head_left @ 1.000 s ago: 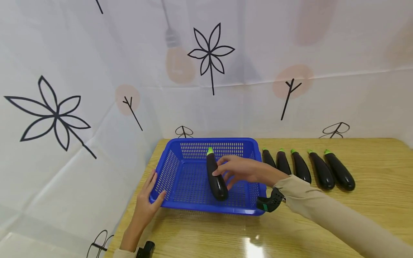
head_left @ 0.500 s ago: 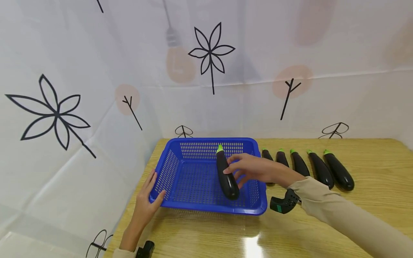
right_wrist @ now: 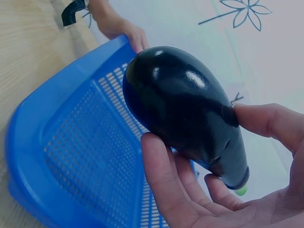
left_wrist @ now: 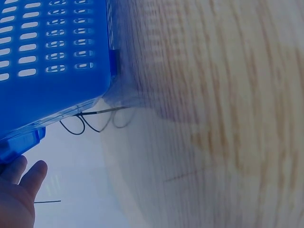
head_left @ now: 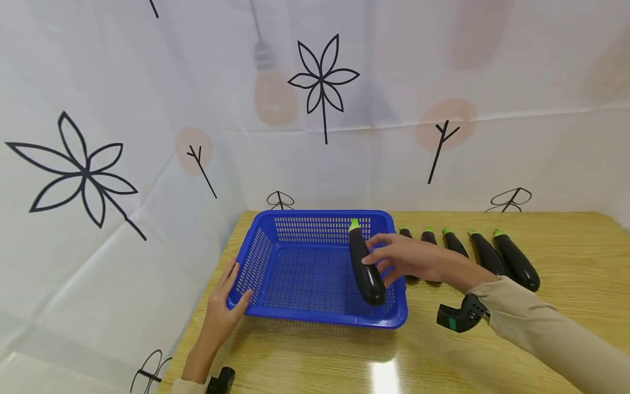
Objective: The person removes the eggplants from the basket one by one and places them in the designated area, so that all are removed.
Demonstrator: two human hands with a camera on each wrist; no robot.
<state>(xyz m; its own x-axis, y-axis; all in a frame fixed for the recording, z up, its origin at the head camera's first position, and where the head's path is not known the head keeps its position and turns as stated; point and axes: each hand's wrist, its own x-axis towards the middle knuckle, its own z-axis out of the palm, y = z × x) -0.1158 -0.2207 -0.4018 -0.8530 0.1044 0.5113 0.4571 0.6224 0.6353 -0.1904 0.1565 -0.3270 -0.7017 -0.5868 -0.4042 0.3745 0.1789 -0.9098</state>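
A glossy dark eggplant (head_left: 365, 268) with a green stem end is pinched in my right hand (head_left: 410, 257). It is over the right side of a blue plastic basket (head_left: 320, 318), its stem pointing toward the back. In the right wrist view the thumb lies on one side of the eggplant (right_wrist: 190, 95) and the fingers on the other. My left hand (head_left: 222, 303) rests at the basket's front left corner, thumb spread from fairly straight fingers at the rim. In the left wrist view, its fingers (left_wrist: 34, 176) are by the blue rim (left_wrist: 21, 145).
Several more eggplants (head_left: 517, 260) lie in a row on the wooden table (head_left: 576, 241) right of the basket, some partly hidden by my right forearm. A white patterned cloth (head_left: 394, 164) hangs behind and to the left of the table.
My right hand has moved to the right with the eggplant, from the basket's middle to its right side. My left hand has stayed at the basket's corner.
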